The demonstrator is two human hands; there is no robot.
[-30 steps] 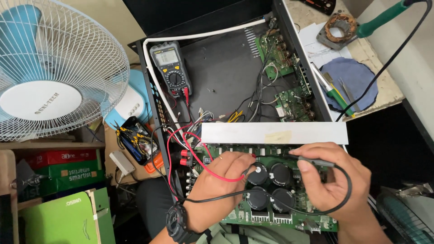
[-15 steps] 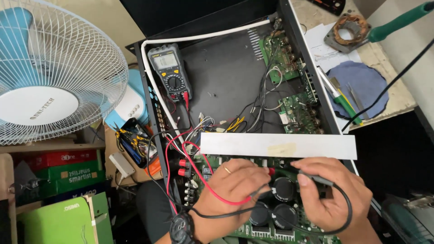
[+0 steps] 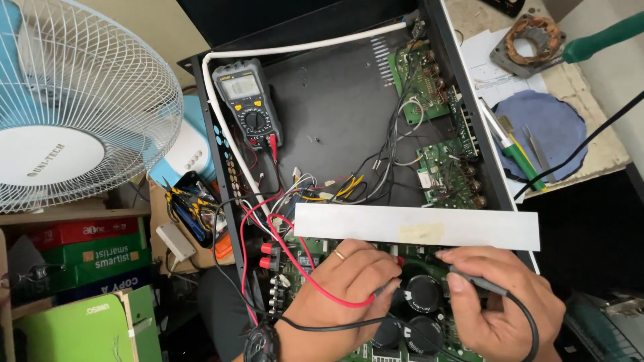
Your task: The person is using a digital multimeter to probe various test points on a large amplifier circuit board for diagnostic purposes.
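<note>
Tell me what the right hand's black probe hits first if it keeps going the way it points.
The right hand aims its black probe leftward; likely the red probe tip in the left hand, though depth is unclear.

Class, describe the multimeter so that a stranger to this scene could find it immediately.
Start at the big open black metal chassis. Look to its upper left corner, beside the white cable running along the edge. The multimeter lies there: grey, with a screen, a round dial and red and black leads plugged in, unlike the green circuit boards opposite.
</note>
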